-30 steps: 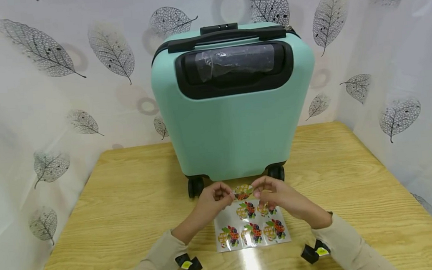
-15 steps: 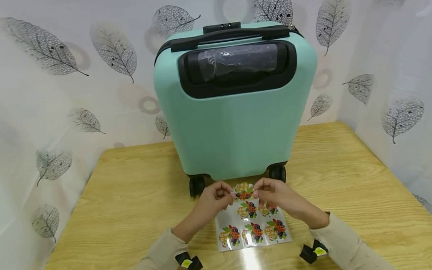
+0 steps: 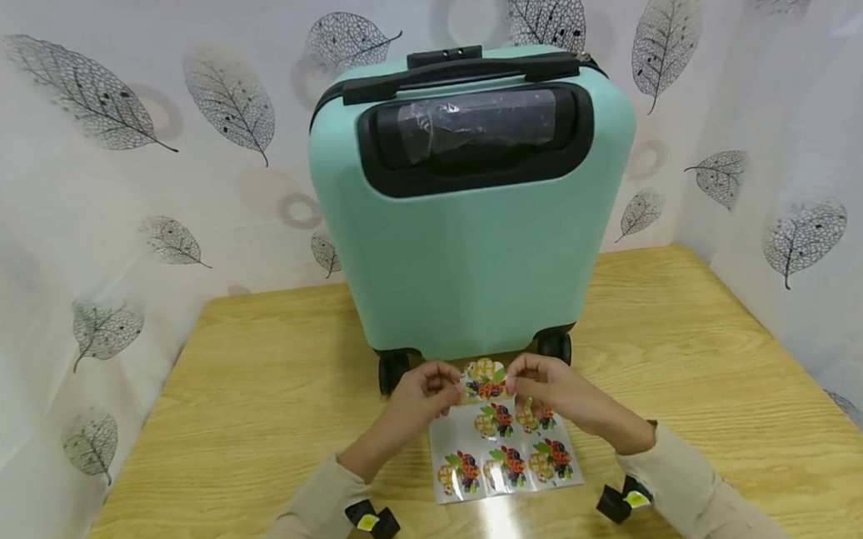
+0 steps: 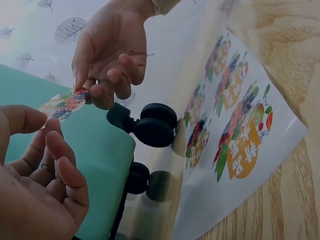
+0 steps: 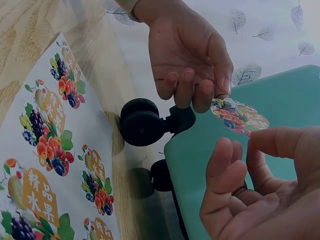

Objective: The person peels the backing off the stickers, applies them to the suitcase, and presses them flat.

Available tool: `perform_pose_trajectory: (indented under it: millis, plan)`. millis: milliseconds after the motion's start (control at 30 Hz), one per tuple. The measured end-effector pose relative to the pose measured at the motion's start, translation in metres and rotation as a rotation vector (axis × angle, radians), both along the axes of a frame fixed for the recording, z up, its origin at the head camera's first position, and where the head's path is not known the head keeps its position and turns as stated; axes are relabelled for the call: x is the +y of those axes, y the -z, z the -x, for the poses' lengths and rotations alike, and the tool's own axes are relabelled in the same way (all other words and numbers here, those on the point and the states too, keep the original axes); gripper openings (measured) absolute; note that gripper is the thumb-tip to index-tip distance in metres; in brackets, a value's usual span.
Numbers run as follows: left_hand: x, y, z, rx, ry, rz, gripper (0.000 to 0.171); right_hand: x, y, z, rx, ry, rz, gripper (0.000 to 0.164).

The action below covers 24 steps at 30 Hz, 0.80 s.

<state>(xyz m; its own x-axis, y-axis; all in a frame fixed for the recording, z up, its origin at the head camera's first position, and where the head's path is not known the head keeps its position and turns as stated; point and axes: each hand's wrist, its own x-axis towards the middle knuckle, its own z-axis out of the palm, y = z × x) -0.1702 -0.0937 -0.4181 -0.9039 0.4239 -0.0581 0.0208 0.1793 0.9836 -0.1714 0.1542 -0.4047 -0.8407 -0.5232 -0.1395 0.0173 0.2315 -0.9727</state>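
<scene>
A fruit-print sticker (image 3: 485, 379) is stretched between both hands, just in front of the suitcase's base. My left hand (image 3: 427, 397) pinches its left edge between thumb and index finger, and my right hand (image 3: 556, 388) pinches the right edge the same way. In the left wrist view the sticker (image 4: 64, 105) is off the sheet, held in the air with its printed side showing. Below the hands, the sticker sheet (image 3: 451, 435) lies flat on the table, bearing several more fruit stickers and a bare patch at its upper left.
A mint-green suitcase (image 3: 468, 258) stands upright behind the hands, with black wheels (image 3: 394, 372) on the wooden table (image 3: 274, 381). Its black handle recess (image 3: 477, 170) has plastic film inside. A leaf-patterned cloth (image 3: 239, 208) hangs around the back and sides.
Both hands keep hold of the sticker. It has tilted up, so more of its printed face shows to the head camera. The left hand has shifted slightly left; the sheet stays put.
</scene>
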Motion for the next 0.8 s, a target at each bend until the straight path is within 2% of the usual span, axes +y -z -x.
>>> perform_pose_trajectory:
  millis: [567, 800]
  plan:
    - [-0.0013, 0.0043, 0.0017, 0.037, -0.020, 0.049, 0.022, -0.0006, 0.0042, -0.0033, 0.006, -0.006, -0.011, 0.021]
    - [-0.0009, -0.0039, 0.0004, 0.053, -0.040, 0.042, 0.018, 0.0000, -0.0004, -0.0026, 0.039, -0.003, 0.014, 0.025]
